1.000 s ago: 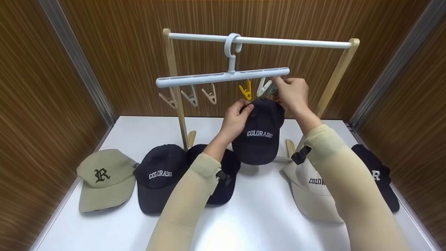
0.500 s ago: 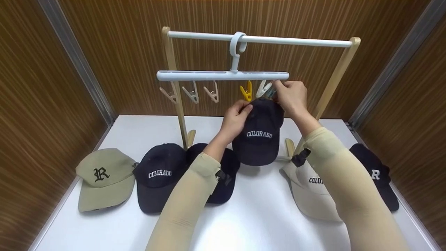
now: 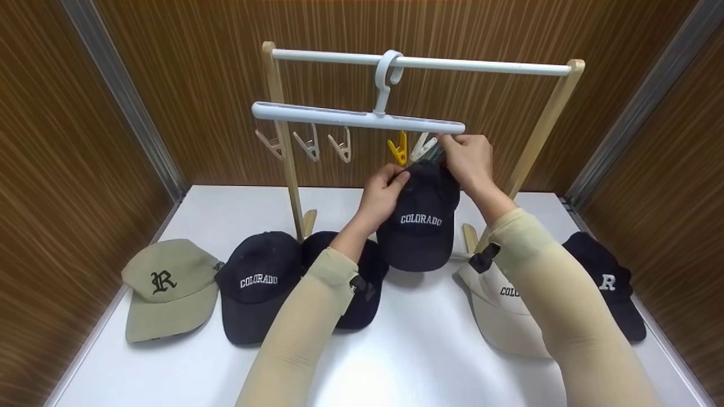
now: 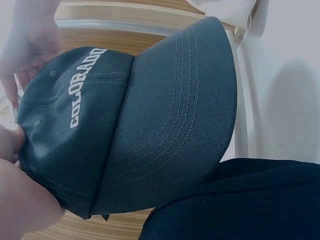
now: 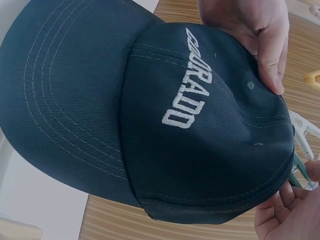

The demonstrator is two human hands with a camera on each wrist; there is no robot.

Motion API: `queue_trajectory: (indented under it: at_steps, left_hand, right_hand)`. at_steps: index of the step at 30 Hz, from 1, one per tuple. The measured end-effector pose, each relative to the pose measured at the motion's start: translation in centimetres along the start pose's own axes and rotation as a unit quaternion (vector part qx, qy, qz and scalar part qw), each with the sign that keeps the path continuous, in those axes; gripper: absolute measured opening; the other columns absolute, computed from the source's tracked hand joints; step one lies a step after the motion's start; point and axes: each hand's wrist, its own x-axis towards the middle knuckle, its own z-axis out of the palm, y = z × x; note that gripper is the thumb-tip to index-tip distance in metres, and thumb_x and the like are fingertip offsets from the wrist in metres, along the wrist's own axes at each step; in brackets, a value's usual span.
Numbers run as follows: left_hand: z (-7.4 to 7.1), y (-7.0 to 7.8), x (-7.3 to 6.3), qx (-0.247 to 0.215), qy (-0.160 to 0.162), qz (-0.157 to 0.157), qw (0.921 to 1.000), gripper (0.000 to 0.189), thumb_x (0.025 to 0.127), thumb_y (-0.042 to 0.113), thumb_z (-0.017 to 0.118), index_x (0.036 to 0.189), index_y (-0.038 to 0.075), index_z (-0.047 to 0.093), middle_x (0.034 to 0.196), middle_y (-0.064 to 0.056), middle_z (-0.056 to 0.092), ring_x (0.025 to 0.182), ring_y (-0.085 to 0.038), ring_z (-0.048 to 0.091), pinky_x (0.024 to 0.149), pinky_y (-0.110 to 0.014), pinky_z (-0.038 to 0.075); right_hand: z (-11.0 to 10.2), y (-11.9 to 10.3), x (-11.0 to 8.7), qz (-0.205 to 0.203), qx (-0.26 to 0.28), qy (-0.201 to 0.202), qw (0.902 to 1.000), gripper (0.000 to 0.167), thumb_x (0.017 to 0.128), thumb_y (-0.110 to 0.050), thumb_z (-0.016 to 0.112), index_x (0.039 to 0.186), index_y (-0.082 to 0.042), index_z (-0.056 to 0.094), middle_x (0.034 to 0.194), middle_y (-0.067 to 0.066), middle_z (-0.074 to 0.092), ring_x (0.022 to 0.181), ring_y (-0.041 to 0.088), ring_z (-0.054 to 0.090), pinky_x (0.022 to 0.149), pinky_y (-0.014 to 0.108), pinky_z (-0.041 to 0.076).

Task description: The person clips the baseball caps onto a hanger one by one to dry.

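Note:
My left hand (image 3: 382, 195) grips a dark cap (image 3: 421, 198) by the left side of its crown, thumb in front. The cap hangs brim down with its white COLORADO lettering facing me. At the crown's upper right, my right hand (image 3: 470, 161) pinches a teal clothespin (image 5: 299, 170); its tip meets the cap's edge in the right wrist view. Just left of it dangle a white clothespin (image 3: 423, 148) and a yellow clothespin (image 3: 399, 148). They hang under a pale blue hanger (image 3: 356, 117), which slopes down toward my right hand.
The hanger hooks over the white rail (image 3: 481, 65) of a wooden-legged rack. Several pale clothespins (image 3: 341, 146) hang at its left end. On the white table lie an olive cap (image 3: 169, 288), dark caps (image 3: 260, 288) and, partly behind my right forearm, a cream cap (image 3: 503, 305).
The hanger has tipped, its left end rising and its right end dropping. My right hand has shifted slightly down and left with the teal clothespin. My left hand stays on the cap.

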Motion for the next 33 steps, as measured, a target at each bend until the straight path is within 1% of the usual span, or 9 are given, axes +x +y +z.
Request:
queue_trajectory:
  at_steps: [2, 7, 13, 16, 20, 25, 30, 33]
  left_hand:
    - [-0.05, -0.04, -0.03, -0.003, -0.002, -0.004, 1.0, 0.019, 0.116, 0.022, 0.063, 0.111, 0.005, 0.07, 0.108, -0.004, 0.068, 0.101, -0.015, 0.06, 0.093, -0.031, 0.047]
    - [-0.28, -0.18, -0.13, -0.011, 0.002, -0.015, 0.9998, 0.019, 0.116, 0.021, 0.062, 0.11, 0.005, 0.071, 0.107, -0.003, 0.066, 0.099, -0.016, 0.06, 0.092, -0.031, 0.047]
    - [-0.4, -0.31, -0.29, -0.022, 0.002, -0.022, 0.9995, 0.018, 0.116, 0.02, 0.062, 0.108, 0.005, 0.07, 0.102, -0.002, 0.064, 0.096, -0.017, 0.06, 0.088, -0.031, 0.047]
    - [-0.43, -0.37, -0.26, -0.016, 0.005, -0.023, 0.9996, 0.018, 0.116, 0.019, 0.062, 0.109, 0.006, 0.07, 0.102, -0.002, 0.064, 0.095, -0.017, 0.06, 0.088, -0.031, 0.047]
    - [-0.42, -0.48, -0.18, -0.003, 0.009, -0.027, 0.9996, 0.018, 0.116, 0.02, 0.061, 0.109, 0.006, 0.071, 0.102, -0.002, 0.066, 0.094, -0.016, 0.061, 0.087, -0.031, 0.048]
    - [-0.33, -0.56, -0.02, 0.006, 0.016, -0.031, 0.9994, 0.018, 0.116, 0.019, 0.063, 0.109, 0.005, 0.073, 0.101, -0.003, 0.067, 0.093, -0.015, 0.061, 0.086, -0.03, 0.048]
    - [-0.28, -0.61, 0.05, 0.013, 0.027, -0.036, 0.9989, 0.018, 0.115, 0.018, 0.065, 0.108, 0.005, 0.075, 0.1, -0.003, 0.069, 0.091, -0.015, 0.061, 0.084, -0.03, 0.048]
    - [-0.29, -0.58, 0.03, 0.015, 0.03, -0.04, 0.9986, 0.018, 0.115, 0.018, 0.065, 0.108, 0.005, 0.075, 0.099, -0.003, 0.069, 0.091, -0.015, 0.061, 0.084, -0.03, 0.048]
  right_hand:
    - [0.05, -0.01, -0.05, 0.001, 0.001, 0.0, 1.0, 0.057, 0.103, -0.037, 0.071, 0.053, -0.021, 0.051, 0.049, -0.012, 0.043, 0.048, 0.006, 0.036, 0.047, 0.024, 0.025]
    - [0.28, -0.05, -0.18, 0.006, 0.019, -0.008, 0.9998, 0.055, 0.104, -0.033, 0.07, 0.054, -0.021, 0.051, 0.051, -0.011, 0.043, 0.049, 0.006, 0.038, 0.048, 0.024, 0.027]
    - [0.37, 0.16, -0.18, 0.02, 0.038, -0.016, 0.999, 0.055, 0.105, -0.031, 0.069, 0.054, -0.02, 0.052, 0.051, -0.009, 0.049, 0.049, 0.006, 0.043, 0.047, 0.023, 0.033]
    - [0.31, 0.23, -0.11, 0.022, 0.048, -0.029, 0.9982, 0.054, 0.105, -0.03, 0.069, 0.055, -0.018, 0.056, 0.052, -0.007, 0.055, 0.049, 0.006, 0.047, 0.047, 0.024, 0.037]
    - [0.17, 0.41, -0.04, 0.024, 0.047, -0.042, 0.9977, 0.052, 0.105, -0.03, 0.069, 0.056, -0.016, 0.061, 0.056, -0.004, 0.059, 0.052, 0.007, 0.051, 0.048, 0.024, 0.041]
    - [0.0, 0.48, -0.13, 0.031, 0.044, -0.047, 0.9975, 0.048, 0.105, -0.029, 0.068, 0.06, -0.011, 0.067, 0.061, -0.003, 0.062, 0.059, 0.01, 0.055, 0.052, 0.025, 0.044]
    - [-0.13, 0.4, -0.31, 0.032, 0.034, -0.059, 0.9972, 0.045, 0.105, -0.03, 0.069, 0.065, -0.01, 0.073, 0.062, -0.003, 0.063, 0.062, 0.013, 0.055, 0.053, 0.026, 0.042]
    - [-0.17, 0.37, -0.37, 0.033, 0.03, -0.065, 0.9969, 0.045, 0.105, -0.031, 0.069, 0.065, -0.011, 0.073, 0.062, -0.004, 0.063, 0.062, 0.013, 0.054, 0.053, 0.027, 0.041]
